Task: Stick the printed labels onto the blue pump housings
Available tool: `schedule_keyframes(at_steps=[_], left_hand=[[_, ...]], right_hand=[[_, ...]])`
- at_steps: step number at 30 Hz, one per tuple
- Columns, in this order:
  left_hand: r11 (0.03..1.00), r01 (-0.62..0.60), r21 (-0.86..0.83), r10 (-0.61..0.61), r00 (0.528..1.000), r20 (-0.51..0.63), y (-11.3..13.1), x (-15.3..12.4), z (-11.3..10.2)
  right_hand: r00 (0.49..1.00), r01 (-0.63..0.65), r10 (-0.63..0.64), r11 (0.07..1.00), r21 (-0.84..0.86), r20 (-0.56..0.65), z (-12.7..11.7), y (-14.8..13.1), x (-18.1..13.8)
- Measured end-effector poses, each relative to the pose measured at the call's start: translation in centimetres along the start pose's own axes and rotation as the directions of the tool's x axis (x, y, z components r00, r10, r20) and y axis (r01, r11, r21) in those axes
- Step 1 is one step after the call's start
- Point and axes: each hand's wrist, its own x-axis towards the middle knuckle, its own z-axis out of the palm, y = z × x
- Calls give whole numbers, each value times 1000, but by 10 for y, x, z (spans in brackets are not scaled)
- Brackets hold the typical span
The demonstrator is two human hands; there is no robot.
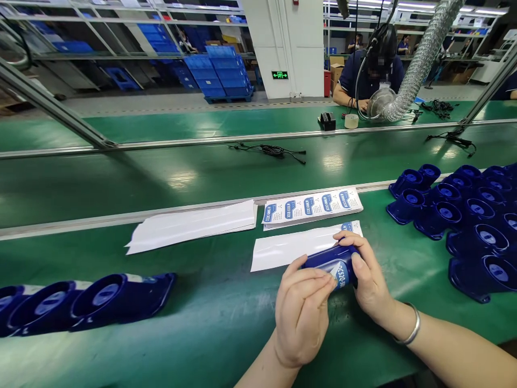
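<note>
Between my hands is a dark blue plastic housing [322, 260], tilted above the green bench. My right hand [374, 288] is closed around its right end, thumb on the near side and fingers over the top. A blue-and-white printed label [342, 273] lies partly on the housing's near face. My left hand [302, 318] pinches the left part of this label, its fingertips against the housing. Just behind, a mostly bare backing sheet [288, 250] has a printed label left at its right end. Beyond it lies a stack of label sheets [313, 207].
White sheets [194, 225] lie left of the label stack. Several blue housings [133, 302] stand in a row at left; many more [446, 213] crowd the right side. Black cables [272, 151] rest beyond the metal rail. Across the bench sits a co-worker [369, 81] near a duct hose [424, 59].
</note>
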Motion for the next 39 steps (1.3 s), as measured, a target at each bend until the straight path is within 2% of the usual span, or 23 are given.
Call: schedule_keyframes(at_steps=[7,11,15,18,21,24,27,35,37,39], left_hand=[[989,-129,-66,132,991,32,-1,-8,-10],[978,-209,-15,209,975,72,-2,-3,-15],[952,-305,19,300,944,134,-7,6,-18],[946,-320,50,312,943,116,-11,8,-15],[970,-239,34,235,967,98,-13,6,-7],[999,-15,-35,18,996,87,-11,0,2],[983,141,-114,-129,986,101,-7,-6,9],[988,92,-126,-65,977,205,-14,-2,6],[981,116,-154,-78,969,234,-15,-4,6],[962,190,-197,-141,960,242,-16,-6,8]], right_hand=[[998,-57,55,993,102,26,0,3,-1],[996,-85,80,989,124,45,-3,3,0],[998,-56,53,995,88,41,-8,2,3],[997,-56,52,995,77,48,-11,3,5],[995,-89,85,993,82,46,-11,4,6],[994,-107,107,989,97,11,-10,6,6],[992,-121,124,986,110,-12,-11,7,4],[974,-227,223,961,156,42,-15,8,9],[962,-273,262,940,203,81,-16,6,11],[946,-321,297,914,249,131,-17,3,13]])
